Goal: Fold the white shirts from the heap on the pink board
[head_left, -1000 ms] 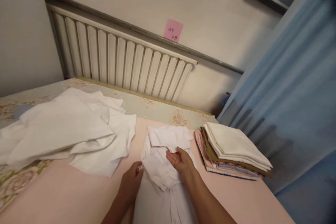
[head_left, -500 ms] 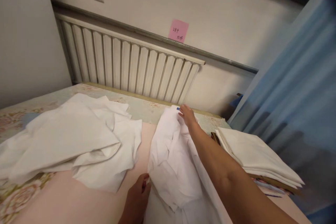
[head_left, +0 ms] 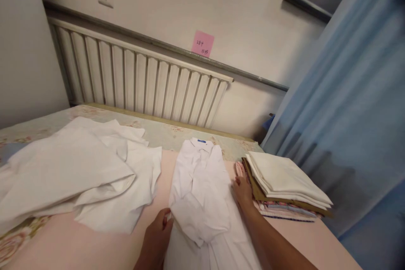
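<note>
A white shirt (head_left: pixel 205 190) lies collar up between two bare hands on a pink covering (head_left: pixel 91 251), as I follow the scene remotely through the head camera. I have the left hand (head_left: pixel 157 230) at the garment's left side, low down, its fingers curled with thumb and forefinger at the cloth's edge; from my remote seat I cannot tell whether they pinch the fabric. The right hand (head_left: pixel 243 193) is at the opposite side, farther up, its fingers bent just beside the shirt's right edge; whether they grasp any of it, I cannot tell either. The shirt runs between both sets of fingers, its collar beyond them toward the radiator (head_left: pixel 142 82) and its lower part nearer the camera. A blue label (head_left: pixel 201 141) shows inside the collar, and a fold of white cloth crosses the front, level with the left fingers.

Close by the right hand I see a stack of folded cloth (head_left: pixel 286 173), white on top, with brown, pink and patterned layers beneath. Well to the left of the shirt, a rumpled white heap (head_left: pixel 79 173) spreads over the pink covering and a flowered cover (head_left: pixel 172 130). A pink note (head_left: pixel 202 43) hangs above the radiator; a blue curtain (head_left: pixel 335 105) falls at right.
</note>
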Motion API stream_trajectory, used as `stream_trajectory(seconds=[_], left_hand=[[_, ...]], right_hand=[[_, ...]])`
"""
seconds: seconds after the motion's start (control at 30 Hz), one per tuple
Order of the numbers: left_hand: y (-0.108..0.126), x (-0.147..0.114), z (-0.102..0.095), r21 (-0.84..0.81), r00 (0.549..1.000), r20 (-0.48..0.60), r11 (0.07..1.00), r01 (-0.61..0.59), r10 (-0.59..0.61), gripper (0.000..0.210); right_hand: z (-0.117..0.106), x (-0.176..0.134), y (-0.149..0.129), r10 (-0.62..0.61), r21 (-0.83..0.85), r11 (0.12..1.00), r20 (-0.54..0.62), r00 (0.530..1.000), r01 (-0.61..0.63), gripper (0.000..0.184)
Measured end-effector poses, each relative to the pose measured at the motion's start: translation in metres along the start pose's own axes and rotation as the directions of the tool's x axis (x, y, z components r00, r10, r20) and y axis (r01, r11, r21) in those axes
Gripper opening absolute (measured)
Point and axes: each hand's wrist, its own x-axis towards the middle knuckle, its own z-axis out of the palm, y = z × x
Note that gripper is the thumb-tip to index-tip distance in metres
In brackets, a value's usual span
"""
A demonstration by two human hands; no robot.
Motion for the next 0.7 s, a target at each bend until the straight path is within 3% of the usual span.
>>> stream_trajectory(seconds=[0.13, 0.43, 0.7], left_hand=[[0.0, -0.001, 0.0, -0.013, 1.0, -0.01, 1.0, -0.001, 0.001, 0.03], [0.006, -0.007, -0.003, -0.049, 1.0, -0.013, 0.999, -0.02, 0.019, 0.033], [-0.001, -0.002, 0.002, 0.048, 0.997, -0.043, 0.997, -0.062, 0.064, 0.037]], right_hand=[[-0.01, -0.045, 0.021, 0.079, 0.036, 0.996, 0.049, 0.996, -0.08, 0.023], [-0.041, -0.122, 0.038, 0.152, 0.129, 0.97, 0.345, 0.926, -0.207, 0.025], [-0.068, -0.154, 0.056, 0.211, 0.113, 0.963, 0.246, 0.946, -0.244, 0.019]])
